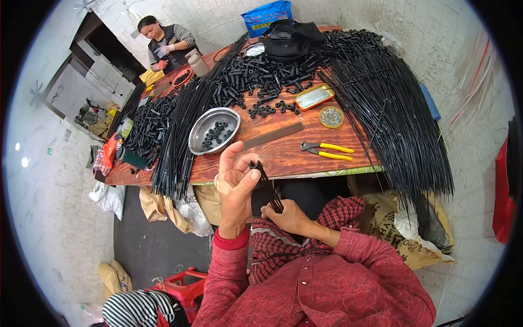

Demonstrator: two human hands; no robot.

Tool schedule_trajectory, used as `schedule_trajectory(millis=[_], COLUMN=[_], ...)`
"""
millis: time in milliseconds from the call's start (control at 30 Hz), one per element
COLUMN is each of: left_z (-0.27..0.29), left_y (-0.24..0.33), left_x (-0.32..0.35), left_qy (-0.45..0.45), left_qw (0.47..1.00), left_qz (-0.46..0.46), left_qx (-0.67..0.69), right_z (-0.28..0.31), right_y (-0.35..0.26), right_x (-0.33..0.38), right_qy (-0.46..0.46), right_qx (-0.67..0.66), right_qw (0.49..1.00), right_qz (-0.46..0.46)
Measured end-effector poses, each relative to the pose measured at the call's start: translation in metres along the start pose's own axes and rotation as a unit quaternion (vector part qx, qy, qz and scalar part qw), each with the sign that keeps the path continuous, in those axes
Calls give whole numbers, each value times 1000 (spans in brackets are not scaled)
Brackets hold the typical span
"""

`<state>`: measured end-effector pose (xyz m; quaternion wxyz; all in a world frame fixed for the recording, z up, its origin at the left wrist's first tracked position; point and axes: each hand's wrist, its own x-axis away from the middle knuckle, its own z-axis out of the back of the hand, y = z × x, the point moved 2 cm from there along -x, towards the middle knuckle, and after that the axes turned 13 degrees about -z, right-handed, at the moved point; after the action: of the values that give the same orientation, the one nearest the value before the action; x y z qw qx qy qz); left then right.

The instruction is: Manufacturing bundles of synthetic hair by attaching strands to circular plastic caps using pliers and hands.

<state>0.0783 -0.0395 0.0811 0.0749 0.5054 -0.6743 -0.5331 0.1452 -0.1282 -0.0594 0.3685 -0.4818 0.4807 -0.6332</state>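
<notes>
My right hand (pixel 290 218) is closed round a small bundle of thin black rods (pixel 266 180), held upright in front of my body. At the bundle's upper end, the thumb and forefinger of my left hand (pixel 235 177) pinch the tips, while its other fingers curl loosely. Beyond my left hand stands a metal bowl (pixel 192 136) with several small black rings (pixel 217 136) in it. Yellow-handled cutting pliers (pixel 329 151) lie on the table to the right. A flat dark brown bar (pixel 272 136) lies just past my fingers.
The reddish wooden table (pixel 248 169) bears long black rods (pixel 392 120), piled black tubes (pixel 261 71), an orange-rimmed tray (pixel 314 97), a round tin of small metal bits (pixel 331 117) and a black bag (pixel 291 41). A co-worker (pixel 166 43) is at the far left. Sacks (pixel 403 229) stand below.
</notes>
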Motion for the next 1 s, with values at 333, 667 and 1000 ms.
schedule_trajectory(millis=[333,667,1000], left_z=[9,18,11], left_y=[3,7,10], left_x=[-10,-3,3], left_qy=[-39,-37,-56], left_qw=[998,998,991], left_qz=[30,8,1], left_qx=[-48,-40,-118], right_z=[18,74,75], right_y=[-10,-103,-124], right_x=[-3,-6,-7], right_qy=[-129,-129,-115], right_qx=[-8,-141,-137], right_qw=[991,975,980], right_qz=[-18,112,85])
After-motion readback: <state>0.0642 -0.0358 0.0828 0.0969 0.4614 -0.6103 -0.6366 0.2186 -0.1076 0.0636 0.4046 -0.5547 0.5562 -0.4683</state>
